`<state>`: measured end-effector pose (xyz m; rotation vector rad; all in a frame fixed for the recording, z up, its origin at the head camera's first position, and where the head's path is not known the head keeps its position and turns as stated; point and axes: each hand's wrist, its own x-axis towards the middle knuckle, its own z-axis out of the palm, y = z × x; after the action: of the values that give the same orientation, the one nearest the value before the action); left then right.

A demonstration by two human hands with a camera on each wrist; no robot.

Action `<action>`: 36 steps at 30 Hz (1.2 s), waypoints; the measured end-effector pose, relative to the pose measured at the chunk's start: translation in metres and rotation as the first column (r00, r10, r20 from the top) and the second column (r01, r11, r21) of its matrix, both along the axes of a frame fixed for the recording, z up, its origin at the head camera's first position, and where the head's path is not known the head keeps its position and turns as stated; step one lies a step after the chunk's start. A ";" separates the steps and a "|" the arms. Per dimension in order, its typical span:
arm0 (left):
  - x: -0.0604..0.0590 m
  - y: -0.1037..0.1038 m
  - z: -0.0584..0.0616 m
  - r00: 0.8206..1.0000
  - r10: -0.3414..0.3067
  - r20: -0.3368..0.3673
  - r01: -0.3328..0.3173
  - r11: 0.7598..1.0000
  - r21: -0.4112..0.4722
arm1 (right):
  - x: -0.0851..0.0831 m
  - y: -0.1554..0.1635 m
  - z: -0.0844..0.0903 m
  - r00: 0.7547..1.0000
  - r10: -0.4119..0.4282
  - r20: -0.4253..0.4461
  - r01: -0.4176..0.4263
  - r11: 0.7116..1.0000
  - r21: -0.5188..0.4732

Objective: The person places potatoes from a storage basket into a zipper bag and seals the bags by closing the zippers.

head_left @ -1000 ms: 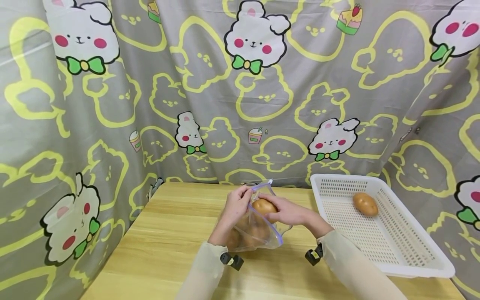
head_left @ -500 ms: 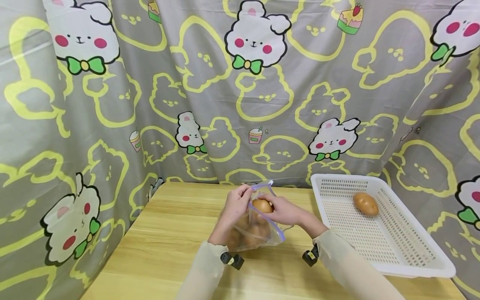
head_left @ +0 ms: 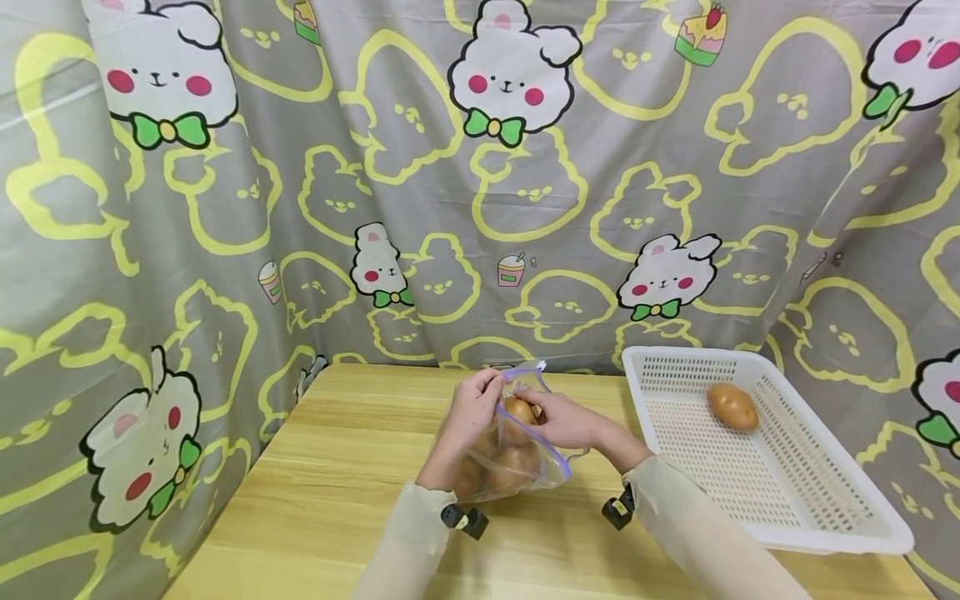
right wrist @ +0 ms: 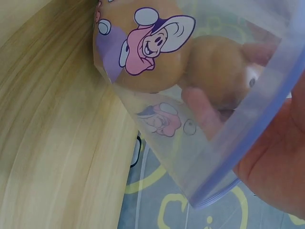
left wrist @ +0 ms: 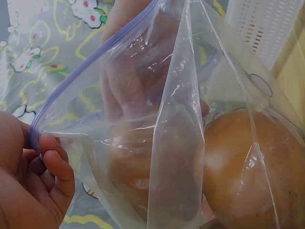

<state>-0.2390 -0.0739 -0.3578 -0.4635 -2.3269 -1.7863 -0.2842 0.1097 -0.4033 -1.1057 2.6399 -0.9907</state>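
Note:
A clear zip bag (head_left: pixel 558 477) with a purple zip edge stands open-mouthed on the table. My left hand (head_left: pixel 474 407) pinches the zip edge between thumb and fingers, as the left wrist view also shows. Reaching in through the mouth, my right hand (head_left: pixel 564 420) grips a brown potato (head_left: pixel 519 410). Through the plastic in the right wrist view, fingertips (right wrist: pixel 200 102) curve around that potato. Other potatoes (head_left: pixel 512 467) lie lower in the bag, blurred by the film. A pink and purple cartoon figure (right wrist: pixel 155 43) is printed on the bag.
A white perforated plastic basket (head_left: pixel 873 508) stands at the right of the wooden table (head_left: pixel 322 467), with one potato (head_left: pixel 732 407) inside. A grey curtain (head_left: pixel 442 183) with cartoon bears hangs behind and at both sides of the table.
My right hand has moved left and deeper into the bag's mouth, carrying the potato. The left hand keeps its hold on the zip edge.

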 end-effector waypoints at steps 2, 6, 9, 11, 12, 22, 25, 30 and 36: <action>0.000 0.000 0.000 1.000 -0.001 0.001 0.001 1.000 0.002 | 0.000 0.000 0.000 1.000 -0.008 0.016 0.008 1.000 -0.014; 0.000 0.000 0.001 1.000 -0.005 -0.001 0.005 1.000 0.005 | -0.002 -0.001 0.000 1.000 0.006 0.003 -0.006 1.000 -0.022; -0.001 -0.001 0.001 1.000 -0.005 -0.003 0.005 1.000 0.009 | -0.004 -0.001 0.001 0.999 0.024 -0.044 -0.023 1.000 0.015; -0.001 -0.001 0.001 1.000 0.001 -0.011 -0.001 1.000 0.010 | -0.006 -0.001 0.001 0.996 0.035 -0.080 -0.032 0.999 0.043; -0.002 -0.001 0.001 1.000 0.006 -0.017 -0.006 1.000 0.010 | -0.006 -0.001 0.001 0.995 0.038 -0.094 -0.033 0.998 0.052; -0.006 -0.002 0.000 0.998 0.018 -0.061 -0.018 1.000 0.000 | -0.007 0.000 0.001 0.985 0.012 -0.173 0.001 0.997 0.072; -0.006 -0.002 -0.001 0.998 0.014 -0.057 -0.014 1.000 0.002 | -0.006 0.000 0.002 0.983 0.005 -0.183 0.005 0.999 0.053; -0.005 -0.002 0.000 0.999 0.008 -0.043 -0.008 1.000 0.005 | -0.006 -0.001 0.003 0.980 0.041 -0.193 -0.029 0.998 0.060; -0.006 -0.002 -0.001 1.000 -0.001 -0.028 0.001 1.000 0.010 | -0.006 -0.002 0.004 0.983 0.054 -0.178 -0.037 0.995 0.093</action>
<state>-0.2448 -0.0761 -0.3584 -0.4854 -2.2987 -1.7789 -0.2899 0.1080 -0.3996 -1.2853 2.7529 -0.7902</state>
